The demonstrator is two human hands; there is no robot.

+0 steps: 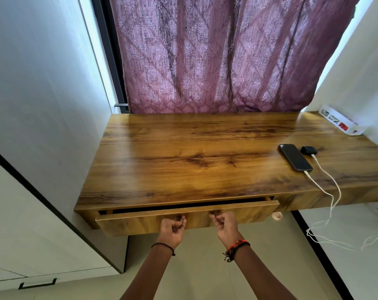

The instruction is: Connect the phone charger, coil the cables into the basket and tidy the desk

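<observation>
Both bare forearms reach forward from the lower edge of the view and draw closer together toward the wrists. The left hand (pixel 172 228) and right hand (pixel 224 224) are level with each other, near but apart. Each is turned palm up, with the fingers curled in toward the palm in a loose fist and the thumb lying beside them. Both wrists are nearly straight
</observation>
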